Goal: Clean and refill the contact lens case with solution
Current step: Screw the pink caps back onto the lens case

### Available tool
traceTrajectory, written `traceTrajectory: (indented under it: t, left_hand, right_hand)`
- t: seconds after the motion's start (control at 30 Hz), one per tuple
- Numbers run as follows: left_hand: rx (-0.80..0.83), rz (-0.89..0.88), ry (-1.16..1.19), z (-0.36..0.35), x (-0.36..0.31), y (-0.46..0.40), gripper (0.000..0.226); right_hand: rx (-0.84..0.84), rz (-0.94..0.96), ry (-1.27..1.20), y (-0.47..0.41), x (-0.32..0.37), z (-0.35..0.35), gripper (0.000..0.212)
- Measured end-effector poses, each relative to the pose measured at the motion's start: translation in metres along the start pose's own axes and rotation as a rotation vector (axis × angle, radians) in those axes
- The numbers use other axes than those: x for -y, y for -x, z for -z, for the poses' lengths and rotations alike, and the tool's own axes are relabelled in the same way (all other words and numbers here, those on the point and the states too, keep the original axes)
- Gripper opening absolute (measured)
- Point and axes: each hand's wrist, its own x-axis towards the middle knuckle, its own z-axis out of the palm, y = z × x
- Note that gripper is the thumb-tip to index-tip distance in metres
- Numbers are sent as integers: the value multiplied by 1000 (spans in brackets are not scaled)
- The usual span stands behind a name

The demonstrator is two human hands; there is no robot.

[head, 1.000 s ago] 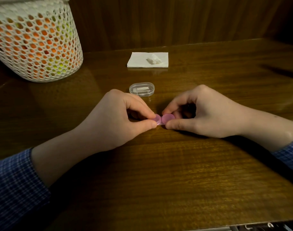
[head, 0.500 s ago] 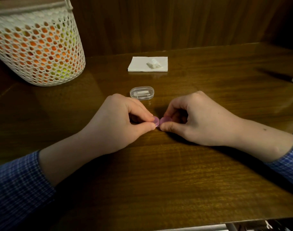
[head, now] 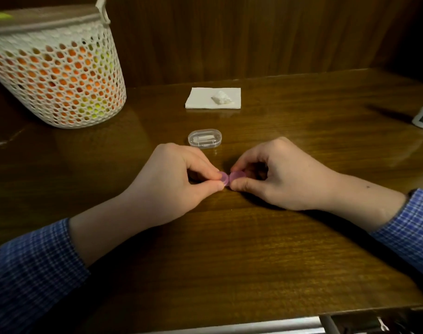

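Seen from above, the pink lens case (head: 231,178) sits low over the wooden table (head: 229,249), pinched at one end by the left hand (head: 174,182) and at the other by the right hand (head: 277,174), thumb and forefinger curled round each cap. To my eye the caps are being worked. Best steady one side while twisting the other, keeping it level, with the napkin (head: 205,98) and clear box (head: 205,138) just beyond.

Right hand (head: 277,174) shifted slightly; more purple case (head: 232,177) exposed.
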Motion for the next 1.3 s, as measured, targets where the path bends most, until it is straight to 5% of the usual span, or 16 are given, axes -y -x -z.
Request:
traceTrajectory:
  t: [0.43, 0.57, 0.67, 0.77, 0.87, 1.1, 1.3]
  left_hand:
    - [-19, -63, 32, -1, 9, -2, 16]
    - [12, -73, 74, 3, 11, -3, 15]
    - [-170, -8, 92, 10, 23, -11, 14]
    - [-279, 160, -9, 18, 42, -27, 36]
    - [-120, 238, -55, 15, 54, -38, 64]
    - [-109, 135, -5, 9, 56, -41, 25]
    - [-176, 173, 224, 7, 50, -40, 35]
  right_hand:
    - [48, -16, -80, -1, -6, 5, 40]
    - [-146, -117, -288, -12, -18, 10, 31]
    - [-258, -148, -227, -40, -30, 10, 24]
    - [-182, -87, -72, -66, -29, 4, 40]
    - [-115, 28, 35, -76, -24, -5, 42]
    - [-124, 231, 171, -68, -16, 0, 31]
    - [-141, 311, 197, -62, -7, 8, 25]
